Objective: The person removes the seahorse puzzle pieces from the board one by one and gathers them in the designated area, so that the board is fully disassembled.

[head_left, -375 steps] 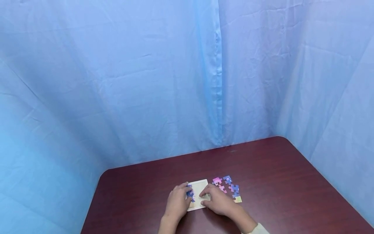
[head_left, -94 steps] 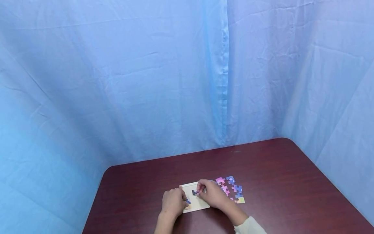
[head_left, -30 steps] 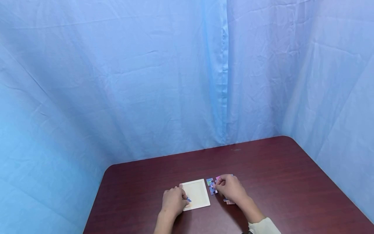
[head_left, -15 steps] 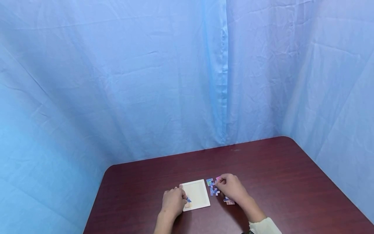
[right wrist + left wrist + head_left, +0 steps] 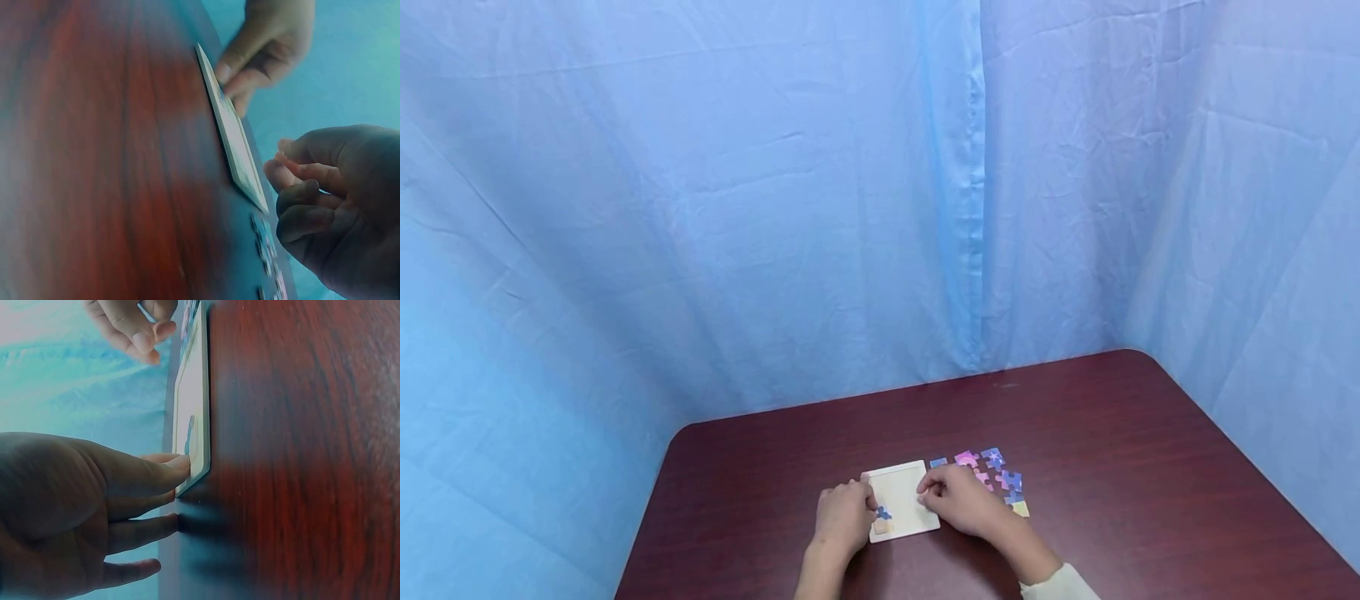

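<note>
A pale square puzzle tray (image 5: pixel 898 496) lies on the table with a few pieces, blue (image 5: pixel 884 512) and peach (image 5: pixel 881 527), at its near left corner. My left hand (image 5: pixel 844 518) grips the tray's left side, thumb on the upper face and other fingers at the edge. Above the tray's right edge hovers my right hand (image 5: pixel 958 498), its fingers loosely bent and no piece visible between the fingertips. In the right wrist view this right hand (image 5: pixel 337 200) is apart from the tray (image 5: pixel 234 134). Right of the tray, the hand partly hides several puzzle pieces.
Pink puzzle pieces (image 5: pixel 967 459), a blue star piece (image 5: pixel 992 457) and a yellow-edged piece (image 5: pixel 1019 507) lie in a loose group on the dark red table (image 5: pixel 760 475). Blue curtains (image 5: pixel 820 208) hang behind and beside the table.
Earlier my right hand carried a dark piece over the tray, then reached the loose pieces; now it is back at the tray's right edge. Fewer pieces show in the tray. The left hand stays there.
</note>
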The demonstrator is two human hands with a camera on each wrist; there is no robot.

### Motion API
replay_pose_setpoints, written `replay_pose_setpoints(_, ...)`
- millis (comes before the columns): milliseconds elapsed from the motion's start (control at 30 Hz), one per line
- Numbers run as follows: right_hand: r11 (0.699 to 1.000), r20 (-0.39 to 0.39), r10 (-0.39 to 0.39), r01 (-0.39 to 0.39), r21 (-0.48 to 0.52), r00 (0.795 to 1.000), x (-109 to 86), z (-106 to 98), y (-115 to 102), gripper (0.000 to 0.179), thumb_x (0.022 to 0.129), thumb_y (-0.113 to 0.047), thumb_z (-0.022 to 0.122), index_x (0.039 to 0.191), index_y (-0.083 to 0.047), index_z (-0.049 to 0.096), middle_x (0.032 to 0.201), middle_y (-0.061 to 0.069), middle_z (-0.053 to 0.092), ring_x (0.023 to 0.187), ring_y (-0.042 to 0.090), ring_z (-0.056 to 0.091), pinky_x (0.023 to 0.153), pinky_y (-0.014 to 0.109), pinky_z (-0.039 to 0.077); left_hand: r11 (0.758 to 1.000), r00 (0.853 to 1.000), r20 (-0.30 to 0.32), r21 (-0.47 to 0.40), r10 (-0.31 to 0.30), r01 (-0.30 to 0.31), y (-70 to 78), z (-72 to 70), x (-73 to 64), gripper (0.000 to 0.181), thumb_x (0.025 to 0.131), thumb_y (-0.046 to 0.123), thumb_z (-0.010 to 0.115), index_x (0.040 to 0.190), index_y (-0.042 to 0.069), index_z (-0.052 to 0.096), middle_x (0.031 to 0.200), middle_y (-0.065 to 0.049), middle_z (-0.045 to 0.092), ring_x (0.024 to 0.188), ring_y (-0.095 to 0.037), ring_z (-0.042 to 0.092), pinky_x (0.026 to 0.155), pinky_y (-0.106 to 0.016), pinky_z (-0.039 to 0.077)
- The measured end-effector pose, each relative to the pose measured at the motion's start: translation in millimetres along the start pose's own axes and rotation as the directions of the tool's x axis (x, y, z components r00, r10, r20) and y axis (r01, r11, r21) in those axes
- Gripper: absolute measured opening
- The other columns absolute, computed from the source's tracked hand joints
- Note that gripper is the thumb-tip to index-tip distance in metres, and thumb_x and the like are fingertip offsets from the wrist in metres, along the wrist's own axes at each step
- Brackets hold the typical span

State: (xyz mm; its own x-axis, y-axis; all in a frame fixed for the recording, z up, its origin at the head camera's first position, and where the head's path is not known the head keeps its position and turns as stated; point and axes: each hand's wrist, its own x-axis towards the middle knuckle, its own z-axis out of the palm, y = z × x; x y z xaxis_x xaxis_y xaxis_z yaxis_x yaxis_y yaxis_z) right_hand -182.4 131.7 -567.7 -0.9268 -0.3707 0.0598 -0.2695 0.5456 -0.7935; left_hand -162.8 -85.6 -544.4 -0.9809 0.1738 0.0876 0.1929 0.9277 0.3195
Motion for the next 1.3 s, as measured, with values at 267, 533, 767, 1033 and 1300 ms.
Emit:
replay_pose_setpoints(267, 0.998, 0.097, -0.062, 0.063, -0.012, 0.993, -2.2, 28.7, -14.4, 0.028, 0.09, -0.013, 0.08, 0.113, 0.001, 0.078, 0.079, -0.009, 0.064, 0.068, -0.006, 0.051, 0.066, 0.019, 0.048, 0.999, 0.999, -0.011, 0.029, 0.047, -0.046, -6.4, -1.1, 1.7, 0.03, 0.074, 0.014, 0.091, 0.064, 0.021, 0.064, 0.061, 0.01, 0.061, 0.062, -0.01, 0.057, 0.074, -0.043, 0.048)
replay_pose_setpoints(533, 0.983, 0.065, -0.117, 0.125, -0.133, 0.991, 0.5, 44.1, -17.7, 0.034, 0.088, -0.022, 0.083, 0.117, -0.004, 0.08, 0.075, -0.014, 0.058, 0.065, -0.008, 0.045, 0.061, 0.016, 0.043, 0.995, 0.996, -0.02, 0.062, 0.085, -0.083, -7.0, -1.1, 1.1, 0.03, 0.076, 0.016, 0.089, 0.065, 0.021, 0.062, 0.064, 0.009, 0.061, 0.062, -0.01, 0.058, 0.073, -0.042, 0.05)
replay_pose_setpoints(767, 0.994, 0.024, -0.1, 0.101, -0.034, 0.995, 4.4, 49.2, -13.9, 0.017, 0.084, -0.011, 0.084, 0.1, -0.005, 0.081, 0.07, -0.012, 0.06, 0.062, -0.009, 0.047, 0.06, 0.017, 0.044, 0.995, 0.996, -0.036, 0.066, 0.081, -0.079, -7.1, 2.6, 1.0, 0.029, 0.078, 0.014, 0.085, 0.065, 0.02, 0.06, 0.066, 0.007, 0.06, 0.064, -0.013, 0.061, 0.077, -0.046, 0.052)
replay_pose_setpoints(1033, 0.998, -0.001, -0.059, 0.059, -0.027, 0.998, 7.1, 48.6, -16.4, 0.015, 0.08, -0.011, 0.086, 0.087, -0.012, 0.073, 0.078, -0.006, 0.061, 0.07, -0.003, 0.05, 0.066, 0.02, 0.044, 0.996, 0.996, -0.041, 0.049, 0.078, -0.076, -8.3, 2.7, 2.9, 0.025, 0.08, 0.009, 0.08, 0.067, 0.019, 0.061, 0.066, 0.005, 0.062, 0.064, -0.014, 0.062, 0.076, -0.045, 0.052)
replay_pose_setpoints(1300, 0.998, 0.015, -0.062, 0.062, 0.017, 0.998, 7.4, 48.8, -17.9, 0.019, 0.079, -0.006, 0.083, 0.082, -0.015, 0.067, 0.079, -0.009, 0.064, 0.072, -0.002, 0.054, 0.069, 0.02, 0.045, 0.993, 0.993, -0.065, 0.068, 0.098, -0.093, -9.3, 1.5, 3.0, 0.029, 0.076, 0.01, 0.086, 0.065, 0.02, 0.061, 0.063, 0.008, 0.062, 0.061, -0.011, 0.059, 0.072, -0.041, 0.05)
